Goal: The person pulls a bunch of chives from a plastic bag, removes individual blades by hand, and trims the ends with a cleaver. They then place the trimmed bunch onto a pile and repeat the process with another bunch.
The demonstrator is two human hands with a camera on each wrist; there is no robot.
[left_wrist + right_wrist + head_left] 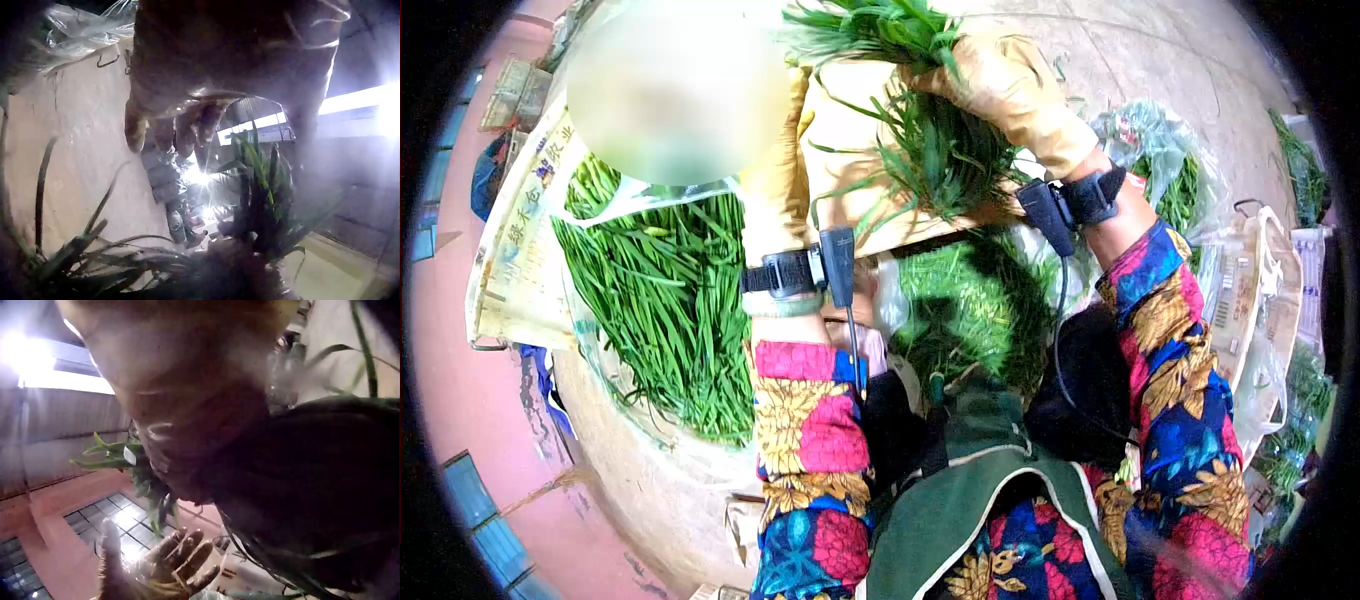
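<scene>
Head view shows a person in flowery sleeves and tan gloves, working over heaps of long green leaves. The right hand (1000,85) is curled tight round a bunch of green leaves (930,140), held up at the far side, above the person's lap. The tips of the bunch stick out past the glove, and the rest hangs down toward the person. The left hand (775,175) is up beside the bunch, on its left, with its glove seen edge-on. In the left wrist view its fingers (187,128) hang down loosely bent, close to the leaves, and hold nothing. A big pile of green leaves (665,300) lies in a clear plastic bag on the left, on top of a paper sack (510,250). More bagged greens (1170,180) sit on the right.
</scene>
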